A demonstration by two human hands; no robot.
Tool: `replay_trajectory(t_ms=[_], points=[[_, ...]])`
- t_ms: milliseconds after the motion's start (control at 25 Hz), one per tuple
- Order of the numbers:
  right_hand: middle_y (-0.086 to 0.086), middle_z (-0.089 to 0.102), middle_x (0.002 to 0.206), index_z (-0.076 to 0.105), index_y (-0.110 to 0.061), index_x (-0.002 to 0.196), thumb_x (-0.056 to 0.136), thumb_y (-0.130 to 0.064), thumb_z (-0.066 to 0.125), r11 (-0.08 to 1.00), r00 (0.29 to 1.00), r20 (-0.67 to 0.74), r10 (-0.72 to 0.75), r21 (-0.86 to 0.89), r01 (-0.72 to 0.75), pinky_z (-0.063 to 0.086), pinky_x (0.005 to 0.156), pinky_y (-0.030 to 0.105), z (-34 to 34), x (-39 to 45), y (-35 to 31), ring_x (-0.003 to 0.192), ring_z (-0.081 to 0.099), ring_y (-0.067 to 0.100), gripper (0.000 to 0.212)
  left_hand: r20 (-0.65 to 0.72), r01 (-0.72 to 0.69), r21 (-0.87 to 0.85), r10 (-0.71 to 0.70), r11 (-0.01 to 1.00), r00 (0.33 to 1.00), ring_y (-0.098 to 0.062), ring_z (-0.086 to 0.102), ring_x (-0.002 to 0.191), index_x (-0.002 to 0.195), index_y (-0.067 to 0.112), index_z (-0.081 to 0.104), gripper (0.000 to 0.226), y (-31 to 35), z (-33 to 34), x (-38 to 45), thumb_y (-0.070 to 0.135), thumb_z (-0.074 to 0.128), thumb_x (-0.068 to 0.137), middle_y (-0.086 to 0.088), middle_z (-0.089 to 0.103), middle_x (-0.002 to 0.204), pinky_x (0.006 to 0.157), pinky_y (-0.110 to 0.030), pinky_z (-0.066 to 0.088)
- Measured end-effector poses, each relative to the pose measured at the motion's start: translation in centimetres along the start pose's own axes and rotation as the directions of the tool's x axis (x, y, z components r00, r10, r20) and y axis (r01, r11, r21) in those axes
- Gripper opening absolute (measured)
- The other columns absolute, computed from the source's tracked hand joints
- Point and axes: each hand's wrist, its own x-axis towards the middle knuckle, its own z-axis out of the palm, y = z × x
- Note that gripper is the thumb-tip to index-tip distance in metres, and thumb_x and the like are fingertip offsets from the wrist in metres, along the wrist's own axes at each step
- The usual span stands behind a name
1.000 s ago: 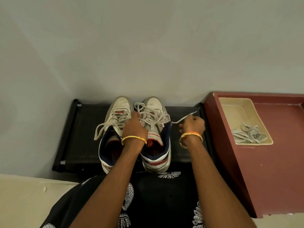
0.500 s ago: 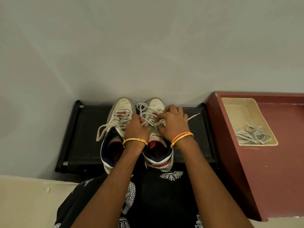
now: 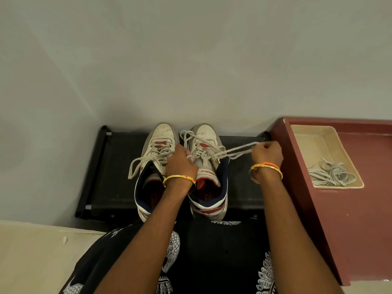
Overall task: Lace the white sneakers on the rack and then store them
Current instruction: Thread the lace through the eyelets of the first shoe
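head view, looking down: the two white sneakers sit side by side on the black rack, toes toward the wall at 12 o'clock, heels toward the person at 6. the right sneaker is the one being worked on. its lace runs out from the eyelets toward 3 o'clock as a doubled strand, nearly level, long axis left to right, and ends in the right hand, whose fingers are curled tight around it. the left hand rests between the two shoes at the tongue of the right sneaker, fingers curled at the laces there - whether it pinches a strand or only steadies the shoe cannot be told. the left sneaker looks already threaded, with one loose loop trailing off toward 8 o'clock.

judging from this, the pull goes along the strand toward 3 o'clock, away from the eyelets, and the right hand is the one placed for it - the left anchors.

at 3 o'clock from the rack stands a red cabinet; on top of it a cream tray holds a tangle of spare laces at its near end, the far end bare.
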Motion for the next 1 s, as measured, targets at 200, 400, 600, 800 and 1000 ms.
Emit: replay_trajectory(t_ms=[200, 400, 600, 800, 1000], points=[[0.009, 0.061, 0.100, 0.059, -0.007, 0.104, 0.089, -0.005, 0.054, 0.999, 1.000, 0.010, -0.008, -0.054, 0.009, 0.049, 0.078, 0.034, -0.4, -0.1, 1.2, 0.088, 0.057, 0.022, 0.016, 0.023, 0.053, -0.028, -0.052, 0.998, 0.998, -0.028, 0.059, 0.096, 0.104, 0.005, 0.059, 0.017, 0.0, 0.2, 0.2, 0.014, 0.055, 0.091, -0.012, 0.064, 0.104, 0.072, -0.026, 0.039], [0.006, 0.049, 0.125, 0.069, -0.023, 0.093, 0.080, -0.020, 0.064, 0.600, 0.717, 0.447, -0.535, -0.395, 0.695, 0.026, 0.105, 0.042, 2.6, -4.3, -0.9, 0.124, 0.037, 0.026, 0.014, 0.047, 0.023, -0.004, -0.023, 1.000, 0.999, -0.030, 0.061, 0.087, 0.093, -0.001, 0.066, 0.020, -0.2, 0.1, 0.4, 0.017, 0.058, 0.089, -0.017, 0.068, 0.091, 0.072, -0.030, 0.045], [0.008, 0.036, 0.142, 0.063, -0.032, 0.118, 0.091, -0.025, 0.054, 0.355, 0.761, 0.509, -0.403, -0.679, 0.642, 0.005, 0.112, 0.055, 4.5, -5.0, -0.6, 0.138, 0.021, 0.029, 0.029, 0.044, 0.002, 0.003, -0.002, 1.000, 0.999, -0.030, 0.061, 0.088, 0.094, -0.001, 0.067, 0.019, -0.3, 0.1, 0.5, 0.016, 0.060, 0.088, -0.017, 0.068, 0.092, 0.074, -0.031, 0.047], [0.007, 0.046, 0.131, 0.063, -0.018, 0.114, 0.088, -0.023, 0.055, 0.487, 0.858, 0.361, -0.366, -0.711, 0.507, 0.014, 0.110, 0.052, 3.7, -4.9, -1.4, 0.127, 0.038, 0.029, 0.027, 0.041, 0.011, -0.016, -0.010, 1.000, 0.999, -0.028, 0.061, 0.085, 0.092, -0.002, 0.067, 0.020, -0.3, 0.1, 0.4, 0.016, 0.060, 0.088, -0.017, 0.067, 0.091, 0.068, -0.026, 0.041], [0.013, 0.059, 0.115, 0.058, -0.007, 0.106, 0.093, -0.014, 0.048, 0.938, 0.983, 0.096, -0.158, -0.297, 0.180, 0.041, 0.095, 0.041, -0.3, -1.6, -1.2, 0.109, 0.054, 0.033, 0.018, 0.033, 0.005, -0.016, -0.005, 1.000, 0.999, -0.029, 0.061, 0.088, 0.095, 0.001, 0.067, 0.018, -0.4, 0.1, 0.5, 0.014, 0.058, 0.089, -0.015, 0.068, 0.093, 0.070, -0.026, 0.041]])
